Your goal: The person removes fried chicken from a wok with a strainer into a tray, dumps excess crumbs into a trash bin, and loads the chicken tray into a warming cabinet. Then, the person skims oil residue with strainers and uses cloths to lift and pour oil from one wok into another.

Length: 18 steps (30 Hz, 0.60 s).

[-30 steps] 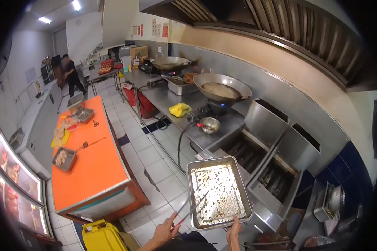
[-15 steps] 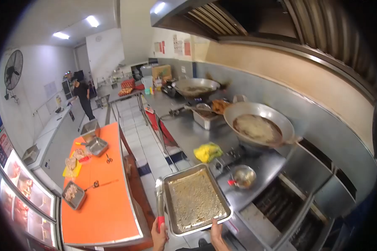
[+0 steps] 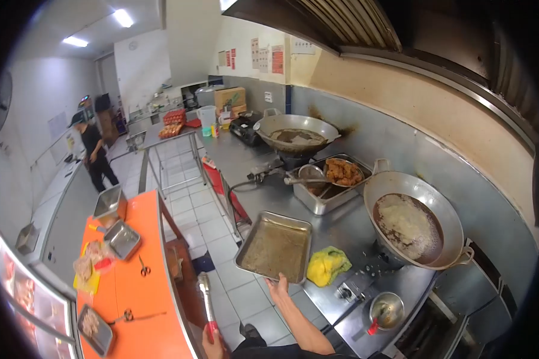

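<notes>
My left hand (image 3: 212, 343) is closed around the red grip of metal tongs (image 3: 205, 294), which point up and away from me. With my right hand (image 3: 278, 289) I grip the near rim of a shallow metal tray (image 3: 275, 246), thumb on top. A greasy, brownish film coats the tray's bottom. Its right side is close to the steel counter and a yellow cloth (image 3: 328, 266); whether it touches the counter I cannot tell. Beyond it, fried pieces (image 3: 343, 172) sit in a strainer over a deep steel pan (image 3: 320, 204).
A wok of bubbling oil (image 3: 408, 230) stands at right, a second wok (image 3: 296, 133) farther back. A small metal bowl (image 3: 387, 311) is near the counter's front. At left is an orange table (image 3: 144, 299) with pans and scissors. A person (image 3: 93, 146) stands far left.
The tray has moved forward, away from me, and my right arm is stretched out. My left hand with the tongs has moved apart from the tray, to the left.
</notes>
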Each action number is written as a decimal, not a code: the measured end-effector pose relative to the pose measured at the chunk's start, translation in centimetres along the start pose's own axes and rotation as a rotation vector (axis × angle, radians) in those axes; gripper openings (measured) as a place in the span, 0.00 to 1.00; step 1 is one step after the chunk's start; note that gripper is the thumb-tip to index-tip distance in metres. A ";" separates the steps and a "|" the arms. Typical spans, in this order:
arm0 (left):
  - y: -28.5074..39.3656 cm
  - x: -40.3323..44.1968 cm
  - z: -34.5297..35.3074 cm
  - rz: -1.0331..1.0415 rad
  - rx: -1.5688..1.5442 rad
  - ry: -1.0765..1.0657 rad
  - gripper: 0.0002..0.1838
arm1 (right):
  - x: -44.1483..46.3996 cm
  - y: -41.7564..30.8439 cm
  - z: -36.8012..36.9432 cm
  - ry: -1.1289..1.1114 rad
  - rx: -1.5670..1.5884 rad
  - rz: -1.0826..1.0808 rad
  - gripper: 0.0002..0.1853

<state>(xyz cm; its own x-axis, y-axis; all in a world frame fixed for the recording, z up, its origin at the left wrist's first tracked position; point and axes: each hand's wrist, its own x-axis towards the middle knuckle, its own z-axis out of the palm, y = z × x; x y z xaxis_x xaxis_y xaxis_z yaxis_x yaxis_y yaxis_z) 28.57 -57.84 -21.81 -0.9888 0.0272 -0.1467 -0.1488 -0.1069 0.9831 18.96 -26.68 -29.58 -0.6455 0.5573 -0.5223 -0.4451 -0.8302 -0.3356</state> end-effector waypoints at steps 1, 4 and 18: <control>1.2 3.1 0.9 -0.018 0.170 -0.086 0.25 | 3.9 2.2 -1.9 -0.063 0.063 0.003 0.28; 4.2 12.1 5.5 0.367 0.389 -0.363 0.29 | 7.6 2.7 -0.1 -0.030 0.276 0.004 0.29; 17.8 27.7 48.1 0.194 0.918 -1.207 0.40 | -2.5 -3.3 -1.0 0.140 -0.496 -0.078 0.20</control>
<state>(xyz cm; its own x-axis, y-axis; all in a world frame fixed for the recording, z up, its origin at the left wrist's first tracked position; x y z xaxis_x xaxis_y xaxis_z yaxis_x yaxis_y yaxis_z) -0.94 -11.16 -3.14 -0.3245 0.9022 -0.2840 0.4850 0.4165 0.7690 22.68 -25.35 -27.96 -0.5178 0.6385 -0.5695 -0.1189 -0.7129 -0.6911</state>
